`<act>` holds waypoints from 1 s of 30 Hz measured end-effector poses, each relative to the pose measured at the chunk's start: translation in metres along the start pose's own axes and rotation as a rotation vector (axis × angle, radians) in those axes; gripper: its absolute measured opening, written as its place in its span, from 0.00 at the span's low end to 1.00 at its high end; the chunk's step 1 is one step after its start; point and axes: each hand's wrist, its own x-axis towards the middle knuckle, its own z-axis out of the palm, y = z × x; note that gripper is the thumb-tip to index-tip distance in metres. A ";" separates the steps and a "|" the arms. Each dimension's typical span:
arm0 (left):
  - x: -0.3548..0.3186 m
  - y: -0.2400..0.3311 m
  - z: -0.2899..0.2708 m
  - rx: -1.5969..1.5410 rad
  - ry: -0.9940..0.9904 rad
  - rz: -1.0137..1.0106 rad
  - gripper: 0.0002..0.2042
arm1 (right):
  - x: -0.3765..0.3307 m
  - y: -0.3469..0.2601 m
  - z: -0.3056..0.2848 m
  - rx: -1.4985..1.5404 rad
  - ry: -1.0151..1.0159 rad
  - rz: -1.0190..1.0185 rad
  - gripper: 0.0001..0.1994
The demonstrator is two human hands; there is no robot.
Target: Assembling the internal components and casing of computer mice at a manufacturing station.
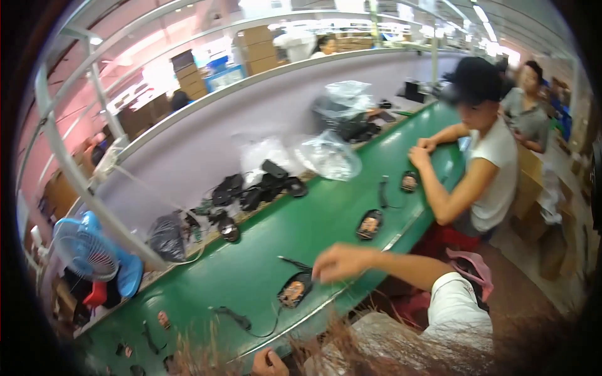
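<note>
My right hand [338,262] reaches out over the green belt [251,263], blurred, with its fingers bunched and pointing down. It hovers just above the far end of a black oval part with an orange inside [293,292]. A thin black cable [295,263] lies beside the fingertips. Whether the hand touches or holds anything is unclear. My left hand [269,362] is a closed fist at the lower edge, near the belt's metal rim. A black cable with a plug [241,318] lies on the belt between the hands.
More oval parts [369,224] [409,181] lie further up the belt. A co-worker in a white shirt [489,163] rests both hands on it. Black parts [251,191] and clear plastic bags [329,156] line the far side. A blue fan [94,254] stands at the left.
</note>
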 end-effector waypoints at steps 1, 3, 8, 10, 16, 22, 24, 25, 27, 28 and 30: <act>0.000 -0.005 -0.008 0.030 0.052 -0.013 0.10 | 0.022 0.040 -0.030 -0.238 0.324 -0.061 0.14; -0.006 -0.011 -0.023 0.110 0.189 -0.087 0.09 | 0.053 0.091 -0.095 -0.293 0.742 0.135 0.10; -0.023 -0.023 -0.047 0.355 0.536 -0.286 0.08 | 0.097 0.261 -0.239 -0.904 1.119 0.150 0.09; -0.024 -0.030 -0.051 0.419 0.632 -0.331 0.07 | 0.114 0.318 -0.282 -1.035 1.225 0.150 0.07; -0.018 -0.042 -0.041 0.571 0.859 -0.475 0.05 | 0.134 0.393 -0.292 -0.627 1.331 0.168 0.06; -0.032 -0.049 -0.005 0.610 0.974 -0.630 0.04 | 0.106 0.460 -0.327 -1.340 1.135 -0.059 0.22; -0.050 -0.064 -0.007 0.685 0.901 -0.533 0.05 | 0.077 0.503 -0.379 -1.238 1.032 -0.005 0.25; -0.056 -0.063 -0.008 0.634 0.930 -0.542 0.04 | 0.064 0.492 -0.408 -1.148 0.967 0.077 0.29; -0.045 -0.055 -0.005 0.655 0.938 -0.622 0.04 | 0.103 0.479 -0.377 -1.020 0.859 0.228 0.28; -0.044 -0.051 -0.002 0.676 0.959 -0.611 0.04 | 0.115 0.470 -0.365 -0.927 0.790 0.394 0.26; -0.046 -0.055 0.000 0.652 0.998 -0.592 0.04 | 0.120 0.447 -0.370 -0.881 0.723 0.561 0.25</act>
